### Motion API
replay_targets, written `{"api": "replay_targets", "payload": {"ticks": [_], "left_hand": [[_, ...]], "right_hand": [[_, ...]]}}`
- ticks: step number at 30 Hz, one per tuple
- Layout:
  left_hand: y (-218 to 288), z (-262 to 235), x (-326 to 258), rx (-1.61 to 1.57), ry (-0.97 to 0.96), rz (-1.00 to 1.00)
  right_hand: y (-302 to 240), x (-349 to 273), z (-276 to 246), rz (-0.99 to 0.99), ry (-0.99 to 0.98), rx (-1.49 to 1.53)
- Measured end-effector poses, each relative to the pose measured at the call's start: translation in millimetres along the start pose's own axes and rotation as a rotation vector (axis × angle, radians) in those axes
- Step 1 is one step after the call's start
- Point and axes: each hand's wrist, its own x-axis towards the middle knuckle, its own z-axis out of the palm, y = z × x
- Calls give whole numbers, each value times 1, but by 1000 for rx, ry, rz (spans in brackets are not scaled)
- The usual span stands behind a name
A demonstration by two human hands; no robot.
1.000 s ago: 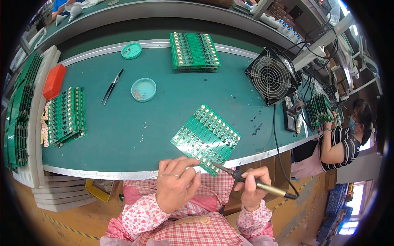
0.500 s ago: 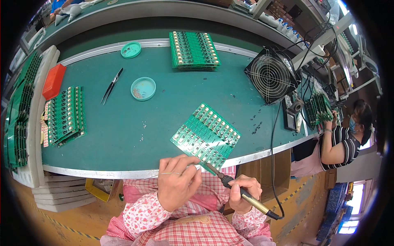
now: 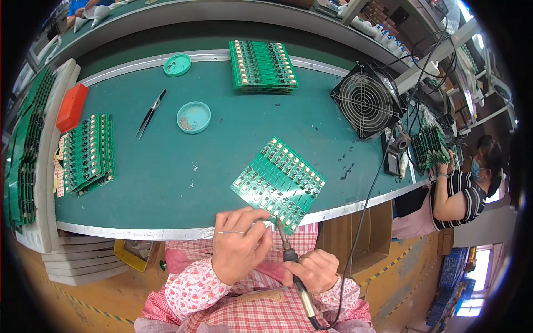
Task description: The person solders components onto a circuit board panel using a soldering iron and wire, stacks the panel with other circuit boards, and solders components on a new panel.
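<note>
A green circuit board panel point(image 3: 279, 183) lies turned at an angle by the table's front edge, with rows of white and black parts. My right hand point(image 3: 317, 271) is closed around a soldering iron point(image 3: 291, 256), whose tip touches or nearly touches the panel's near corner. At that same corner, my left hand point(image 3: 240, 244) has its fingers pinched together; a thin silvery solder wire point(image 3: 232, 232) runs across them. What lies between those fingertips is partly hidden.
Stacked panels stand at the back point(image 3: 264, 66) and left point(image 3: 89, 155). Tweezers point(image 3: 151, 114), two round dishes point(image 3: 194, 117) point(image 3: 177, 65) and a red box point(image 3: 72, 108) are on the table. A fan point(image 3: 366, 101) stands right; the iron's cord point(image 3: 371, 191) hangs nearby. A co-worker point(image 3: 463, 191) sits far right.
The soldering iron has swung from a rightward slant to steeper, its handle lower and further left, as my right hand shifted left. Its cord moved too. My left hand and the panel stay nearly still.
</note>
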Motion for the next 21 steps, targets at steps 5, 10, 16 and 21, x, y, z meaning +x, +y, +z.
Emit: {"api": "replay_targets", "payload": {"ticks": [5,10,16,21], "left_hand": [[0,-2,-2,4,-7,7],[0,-3,-4,-10,-7,6],[3,-1,-4,-28,-11,23],[8,2,-2,-27,-23,36]], "right_hand": [[-5,6,-5,37,-38,-11],[-5,5,-17,234,79,200],[-3,-9,-15,327,249,244],[-3,-11,-11,338,290,224]]}}
